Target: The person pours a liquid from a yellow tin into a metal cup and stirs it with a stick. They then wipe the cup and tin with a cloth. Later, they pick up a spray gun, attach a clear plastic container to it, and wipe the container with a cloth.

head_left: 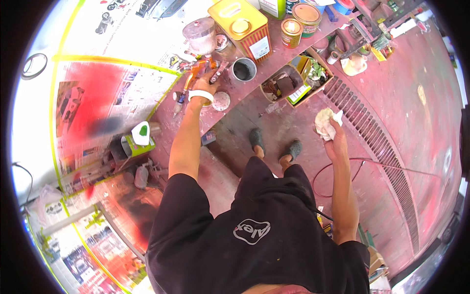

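My left hand [204, 85], a white band at its wrist, reaches over the workbench [245, 93]. Its fingers curl at a small paint-stained cylinder [219, 72]; their exact grip is partly hidden. Right beside them lies an orange spray gun [195, 69]. An open grey tin [244, 70] with dark contents stands to the right of this hand, and a round speckled lid [221, 101] lies below it. Out to the right, away from the bench, my right hand [336, 143] is closed around a crumpled cream cloth [325, 122].
A yellow rectangular can [240, 27] and several paint tins [292, 33] crowd the bench's far side. Under its edge sits a cardboard box [320, 81] of waste. A floor grate [377, 127] and a thin red hose [391, 167] run along the right. Paint-sprayed newspaper [93, 108] covers the left wall.
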`<action>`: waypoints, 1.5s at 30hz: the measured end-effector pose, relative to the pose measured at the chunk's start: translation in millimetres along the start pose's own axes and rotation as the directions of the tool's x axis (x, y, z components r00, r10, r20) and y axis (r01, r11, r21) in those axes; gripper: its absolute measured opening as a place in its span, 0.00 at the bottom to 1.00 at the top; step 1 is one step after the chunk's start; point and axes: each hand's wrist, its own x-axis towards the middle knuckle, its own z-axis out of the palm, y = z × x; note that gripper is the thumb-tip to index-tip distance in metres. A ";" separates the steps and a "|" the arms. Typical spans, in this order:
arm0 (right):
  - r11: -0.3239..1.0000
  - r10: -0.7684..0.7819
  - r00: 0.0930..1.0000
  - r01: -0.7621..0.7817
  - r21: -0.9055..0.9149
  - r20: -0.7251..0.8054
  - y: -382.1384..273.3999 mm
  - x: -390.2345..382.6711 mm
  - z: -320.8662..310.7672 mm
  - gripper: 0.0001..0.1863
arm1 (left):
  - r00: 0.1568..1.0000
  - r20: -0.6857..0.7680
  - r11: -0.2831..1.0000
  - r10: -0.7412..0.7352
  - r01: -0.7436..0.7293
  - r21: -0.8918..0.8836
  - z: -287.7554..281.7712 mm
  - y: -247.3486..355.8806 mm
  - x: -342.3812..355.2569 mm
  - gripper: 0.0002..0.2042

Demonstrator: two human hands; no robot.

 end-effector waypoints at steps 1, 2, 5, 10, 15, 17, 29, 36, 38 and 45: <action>1.000 -0.005 1.000 0.005 -0.003 0.012 7.6 0.3 15.7 0.23 | 0.999 0.014 0.999 0.040 -0.040 0.000 3.1 -12.5 5.9 0.30; 1.000 -0.028 0.999 0.028 0.012 0.019 13.7 -1.1 33.0 0.22 | 0.998 0.064 1.000 0.001 0.000 -0.016 -2.2 2.5 10.1 0.29; 0.987 -0.161 0.986 0.162 0.000 -0.032 32.8 -7.7 106.1 0.21 | 0.994 0.027 0.981 0.102 -0.096 -0.169 -6.1 -14.0 11.2 0.26; 0.891 -0.452 0.889 0.454 -0.014 0.071 82.9 -5.6 217.4 0.18 | 0.974 0.074 0.871 0.213 -0.155 -0.466 -45.9 16.9 -43.4 0.08; 0.276 -0.897 0.354 0.915 -0.293 0.263 100.8 -22.6 312.9 0.17 | 0.986 0.160 0.641 -0.047 0.153 -0.753 -43.7 59.0 -113.3 0.04; 0.569 -0.714 0.660 0.742 -0.354 0.235 79.2 -24.9 323.0 0.20 | 0.986 0.153 0.555 -0.066 0.164 -0.816 -44.4 73.3 -137.8 0.05; 0.607 -0.626 0.737 0.666 -0.434 0.255 128.5 -21.2 294.2 0.26 | 0.965 -0.012 0.650 -0.261 0.166 -0.742 3.0 23.7 -161.5 0.05; 0.597 0.118 0.961 0.131 -0.791 0.248 159.9 21.4 266.7 0.24 | 0.959 -0.036 0.621 -0.281 0.153 -0.769 -16.8 -13.5 -206.8 0.09; 0.361 -0.034 0.955 0.288 -0.887 0.296 189.9 43.3 257.6 0.24 | 0.942 -0.107 0.647 -0.318 0.134 -0.750 -13.8 -31.0 -220.7 0.09; -0.451 -0.056 0.871 0.414 -0.791 0.488 231.2 73.3 288.9 0.41 | 0.912 -0.218 0.737 -0.348 0.122 -0.665 -26.4 -60.2 -264.0 0.16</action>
